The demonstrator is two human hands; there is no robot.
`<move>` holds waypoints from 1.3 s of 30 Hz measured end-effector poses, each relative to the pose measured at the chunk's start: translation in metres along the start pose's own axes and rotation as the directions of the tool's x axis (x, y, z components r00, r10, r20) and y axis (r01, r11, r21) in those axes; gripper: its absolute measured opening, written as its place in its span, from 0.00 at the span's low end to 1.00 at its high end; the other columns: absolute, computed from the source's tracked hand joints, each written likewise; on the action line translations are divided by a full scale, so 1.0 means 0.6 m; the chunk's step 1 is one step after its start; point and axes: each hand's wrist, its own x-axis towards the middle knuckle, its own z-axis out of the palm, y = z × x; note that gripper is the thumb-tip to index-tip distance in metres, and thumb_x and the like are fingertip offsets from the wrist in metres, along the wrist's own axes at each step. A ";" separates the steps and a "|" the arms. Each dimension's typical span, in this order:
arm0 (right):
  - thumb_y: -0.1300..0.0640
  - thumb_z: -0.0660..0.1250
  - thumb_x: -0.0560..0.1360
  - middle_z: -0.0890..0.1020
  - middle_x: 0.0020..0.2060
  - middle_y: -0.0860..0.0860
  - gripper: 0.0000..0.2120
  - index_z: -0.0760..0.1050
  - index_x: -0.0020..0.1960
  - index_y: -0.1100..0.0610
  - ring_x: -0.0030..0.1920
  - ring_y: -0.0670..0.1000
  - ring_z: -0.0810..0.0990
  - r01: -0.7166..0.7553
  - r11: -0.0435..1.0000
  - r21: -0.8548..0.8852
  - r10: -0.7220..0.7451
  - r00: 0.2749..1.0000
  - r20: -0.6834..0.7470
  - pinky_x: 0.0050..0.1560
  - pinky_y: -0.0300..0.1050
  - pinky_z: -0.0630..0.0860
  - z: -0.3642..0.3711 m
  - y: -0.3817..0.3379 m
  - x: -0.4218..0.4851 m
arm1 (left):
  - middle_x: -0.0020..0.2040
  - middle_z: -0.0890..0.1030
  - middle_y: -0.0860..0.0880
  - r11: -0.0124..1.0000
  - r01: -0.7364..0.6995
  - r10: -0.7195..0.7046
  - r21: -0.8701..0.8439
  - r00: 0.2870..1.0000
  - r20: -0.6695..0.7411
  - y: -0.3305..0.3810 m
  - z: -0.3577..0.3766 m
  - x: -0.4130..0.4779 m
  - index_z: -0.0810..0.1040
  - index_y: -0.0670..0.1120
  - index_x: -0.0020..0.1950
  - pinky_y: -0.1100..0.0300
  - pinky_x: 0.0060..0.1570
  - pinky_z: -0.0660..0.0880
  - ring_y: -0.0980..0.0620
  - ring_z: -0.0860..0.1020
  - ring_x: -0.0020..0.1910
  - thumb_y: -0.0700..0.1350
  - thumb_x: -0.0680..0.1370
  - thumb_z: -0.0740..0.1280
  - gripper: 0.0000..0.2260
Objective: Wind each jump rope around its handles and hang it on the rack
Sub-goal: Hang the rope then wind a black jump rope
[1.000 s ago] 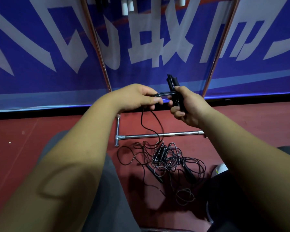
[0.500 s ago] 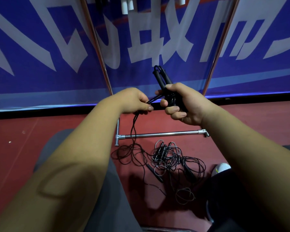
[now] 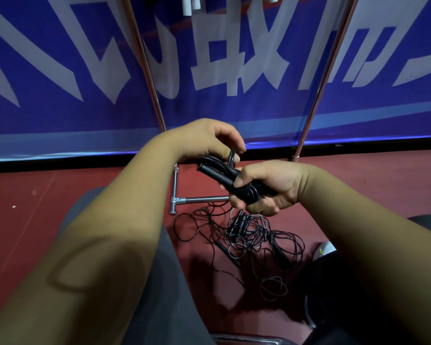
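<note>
The right hand (image 3: 271,188) clenches the paired handles (image 3: 217,174) in front of the person, above the floor (image 3: 85,195). Their long axis runs up-left out of the fist toward the left hand (image 3: 204,140), which is nearer their free ends and pinches the cord (image 3: 232,155) just above them. Turns under the right fingers are hidden. The rack (image 3: 149,78) is cut off at the top, and the ropes in the pile (image 3: 259,235) cannot be told apart.
</note>
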 end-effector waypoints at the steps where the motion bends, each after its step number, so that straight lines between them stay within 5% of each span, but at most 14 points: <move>1: 0.56 0.63 0.75 0.81 0.42 0.58 0.15 0.69 0.60 0.60 0.22 0.46 0.69 0.000 1.000 0.001 0.000 1.000 -0.024 0.18 0.36 0.67 0.002 -0.001 0.000 | 0.50 0.88 0.47 1.000 0.003 -0.003 -0.008 1.000 0.004 0.001 -0.001 0.000 0.87 0.48 0.55 0.45 0.64 0.80 0.50 0.86 0.50 0.36 0.74 0.78 0.12; 4: 0.56 0.65 0.73 0.82 0.45 0.56 0.17 0.70 0.60 0.61 0.25 0.47 0.72 0.010 0.999 -0.034 -0.013 0.995 -0.097 0.17 0.36 0.67 0.007 -0.003 0.002 | 0.50 0.88 0.45 0.999 0.009 -0.010 0.036 1.000 0.010 0.006 -0.001 -0.002 0.87 0.50 0.54 0.42 0.63 0.80 0.49 0.85 0.49 0.34 0.74 0.75 0.13; 9: 0.56 0.66 0.78 0.86 0.49 0.55 0.15 0.73 0.62 0.63 0.39 0.57 0.89 -0.046 0.998 -0.041 0.035 0.973 -0.227 0.28 0.45 0.83 0.010 0.004 0.014 | 0.48 0.88 0.46 0.994 -0.011 0.013 0.105 1.000 -0.024 0.017 0.002 -0.006 0.88 0.52 0.52 0.42 0.58 0.81 0.42 0.85 0.47 0.35 0.74 0.76 0.13; 14: 0.56 0.58 0.85 0.86 0.42 0.56 0.13 0.76 0.56 0.66 0.44 0.60 0.89 -0.092 0.995 -0.031 0.079 0.952 -0.296 0.40 0.50 0.87 0.018 0.008 0.029 | 0.46 0.86 0.45 0.984 -0.020 0.030 0.176 0.998 -0.055 0.014 0.001 -0.005 0.88 0.55 0.50 0.54 0.44 0.77 0.53 0.80 0.39 0.37 0.74 0.75 0.13; 18: 0.56 0.62 0.84 0.79 0.36 0.53 0.08 0.75 0.58 0.58 0.35 0.53 0.83 -0.071 0.997 -0.028 0.053 0.909 -0.413 0.48 0.59 0.87 0.007 0.015 0.042 | 0.43 0.86 0.56 0.905 0.012 0.039 0.424 0.993 -0.110 0.001 0.000 0.001 0.87 0.57 0.48 0.53 0.48 0.83 0.56 0.84 0.42 0.43 0.74 0.76 0.09; 21: 0.53 0.66 0.81 0.82 0.37 0.52 0.08 0.79 0.57 0.55 0.42 0.54 0.86 -0.052 0.993 -0.102 -0.020 0.803 -0.596 0.60 0.70 0.82 -0.010 0.018 0.045 | 0.42 0.84 0.55 0.814 0.085 -0.026 0.574 0.994 -0.110 -0.010 -0.004 0.005 0.85 0.57 0.52 0.49 0.50 0.81 0.55 0.81 0.42 0.47 0.76 0.76 0.07; 23: 0.54 0.68 0.80 0.82 0.38 0.52 0.07 0.80 0.55 0.56 0.41 0.54 0.86 0.002 0.996 -0.093 -0.064 0.740 -0.669 0.55 0.71 0.83 -0.016 0.015 0.045 | 0.42 0.86 0.53 0.828 0.150 -0.140 0.540 0.988 -0.059 -0.018 0.000 0.004 0.79 0.56 0.59 0.50 0.47 0.81 0.53 0.83 0.40 0.46 0.78 0.75 0.12; 26: 0.53 0.69 0.81 0.80 0.36 0.52 0.07 0.77 0.55 0.56 0.32 0.49 0.80 0.100 0.995 -0.004 -0.076 0.729 -0.680 0.41 0.56 0.87 -0.015 0.005 0.048 | 0.45 0.87 0.47 0.903 0.259 -0.255 0.344 0.965 -0.057 -0.026 0.010 0.005 0.72 0.44 0.62 0.54 0.39 0.83 0.49 0.88 0.39 0.39 0.78 0.76 0.17; 30: 0.35 0.72 0.77 0.78 0.36 0.52 0.23 0.77 0.52 0.55 0.30 0.49 0.75 0.169 0.985 -0.013 -0.134 0.727 -0.673 0.32 0.42 0.78 -0.009 -0.001 0.049 | 0.42 0.88 0.43 0.840 0.396 -0.377 0.372 0.918 -0.126 -0.024 0.017 0.006 0.80 0.39 0.56 0.53 0.41 0.85 0.46 0.88 0.37 0.42 0.81 0.72 0.08; 33: 0.25 0.64 0.77 0.78 0.36 0.53 0.31 0.76 0.49 0.55 0.29 0.50 0.75 0.229 0.972 0.060 -0.129 0.726 -0.676 0.28 0.40 0.74 -0.009 -0.001 0.052 | 0.39 0.88 0.41 0.841 0.433 -0.410 0.326 0.901 -0.140 -0.022 0.027 0.007 0.84 0.39 0.50 0.49 0.47 0.86 0.43 0.88 0.36 0.45 0.83 0.65 0.11; 36: 0.31 0.61 0.82 0.77 0.35 0.52 0.26 0.74 0.50 0.56 0.29 0.49 0.74 0.286 0.953 0.098 -0.141 0.708 -0.692 0.26 0.39 0.70 -0.015 -0.004 0.052 | 0.41 0.87 0.37 0.907 0.390 -0.357 0.160 0.912 -0.203 -0.022 0.028 0.013 0.83 0.39 0.48 0.55 0.35 0.84 0.41 0.88 0.36 0.50 0.84 0.68 0.15; 39: 0.39 0.61 0.82 0.78 0.34 0.52 0.20 0.73 0.49 0.57 0.29 0.49 0.73 0.317 0.939 0.134 -0.133 0.693 -0.708 0.26 0.39 0.67 -0.021 -0.012 0.045 | 0.40 0.88 0.44 0.946 0.281 -0.222 0.160 0.924 -0.310 -0.022 0.016 0.012 0.84 0.43 0.45 0.60 0.31 0.80 0.49 0.84 0.32 0.54 0.81 0.74 0.14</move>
